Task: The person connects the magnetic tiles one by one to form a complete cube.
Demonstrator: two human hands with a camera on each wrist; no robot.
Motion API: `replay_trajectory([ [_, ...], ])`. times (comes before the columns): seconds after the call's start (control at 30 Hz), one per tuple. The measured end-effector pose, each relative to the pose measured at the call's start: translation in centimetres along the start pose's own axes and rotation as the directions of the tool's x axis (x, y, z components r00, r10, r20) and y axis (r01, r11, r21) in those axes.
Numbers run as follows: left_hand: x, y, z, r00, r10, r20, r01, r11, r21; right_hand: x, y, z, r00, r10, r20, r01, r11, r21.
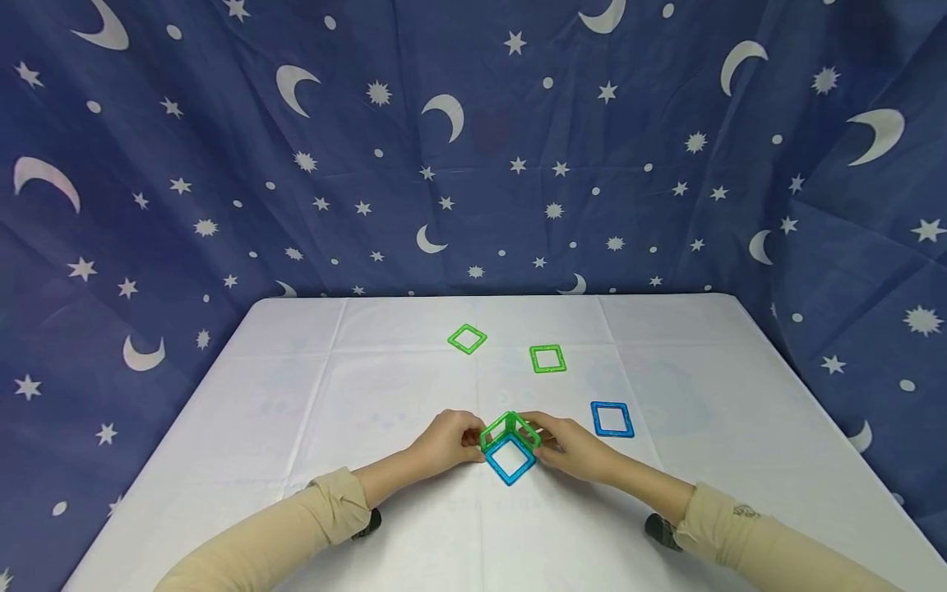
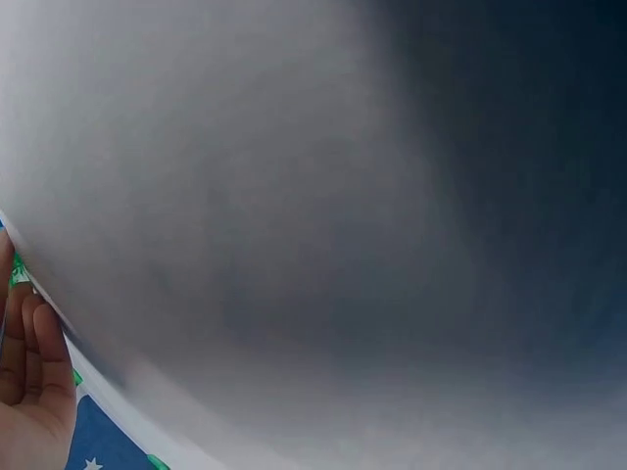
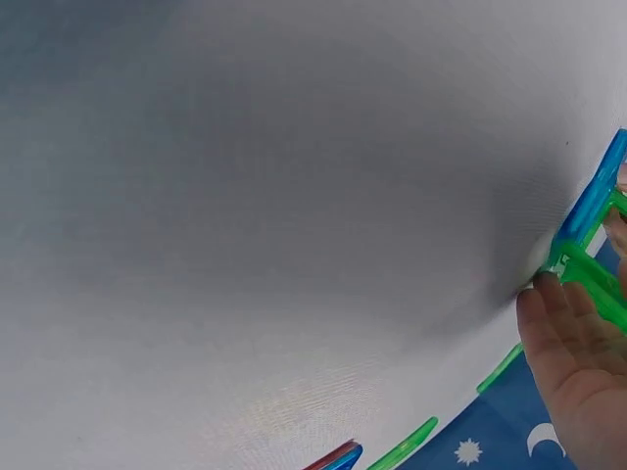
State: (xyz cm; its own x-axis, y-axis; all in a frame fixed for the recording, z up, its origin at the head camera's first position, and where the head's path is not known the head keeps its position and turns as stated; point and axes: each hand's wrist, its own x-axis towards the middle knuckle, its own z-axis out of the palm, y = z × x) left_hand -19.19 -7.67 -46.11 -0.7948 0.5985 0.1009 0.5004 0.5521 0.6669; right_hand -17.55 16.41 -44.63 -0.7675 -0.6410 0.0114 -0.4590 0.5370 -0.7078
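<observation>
Two green magnetic square tiles (image 1: 494, 429) stand joined at a corner, with a blue magnetic square tile (image 1: 510, 460) meeting them at the front. My left hand (image 1: 444, 444) holds the left green tile at its outer side, thumb in front and fingers bent. On the other side, my right hand (image 1: 577, 448) pinches the right green tile (image 3: 596, 279) between thumb and fingers. Only part of the left hand (image 2: 34, 392) shows in the left wrist view, where the tiles are mostly out of frame. The blue tile (image 3: 593, 191) tilts beside the right fingertips.
Farther back on the white table (image 1: 370, 370) lie two flat green square tiles, one at left (image 1: 468, 339) and another (image 1: 547, 358) right of it. A flat blue square tile (image 1: 612, 419) lies beyond the right hand. A blue star-and-moon cloth (image 1: 488, 140) hangs behind.
</observation>
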Motion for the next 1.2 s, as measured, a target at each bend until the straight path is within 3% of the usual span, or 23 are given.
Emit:
replay_trajectory([
  [0.73, -0.5, 0.4, -0.5, 0.999, 0.014, 0.052, -0.021, 0.991, 0.13, 1.9, -0.4, -0.2, 1.0, 0.009, -0.02, -0.01, 0.996, -0.083],
  [1.0, -1.4, 0.6, -0.8, 0.996, -0.088, -0.003, 0.088, 0.992, 0.088, 2.9, -0.4, -0.2, 1.0, 0.015, -0.011, -0.016, 0.996, -0.083],
  [1.2, -1.6, 0.3, -1.0, 0.988, -0.151, 0.006, 0.151, 0.988, 0.01, 3.6, -0.5, -0.1, 1.0, 0.001, -0.002, -0.001, 0.996, -0.087],
])
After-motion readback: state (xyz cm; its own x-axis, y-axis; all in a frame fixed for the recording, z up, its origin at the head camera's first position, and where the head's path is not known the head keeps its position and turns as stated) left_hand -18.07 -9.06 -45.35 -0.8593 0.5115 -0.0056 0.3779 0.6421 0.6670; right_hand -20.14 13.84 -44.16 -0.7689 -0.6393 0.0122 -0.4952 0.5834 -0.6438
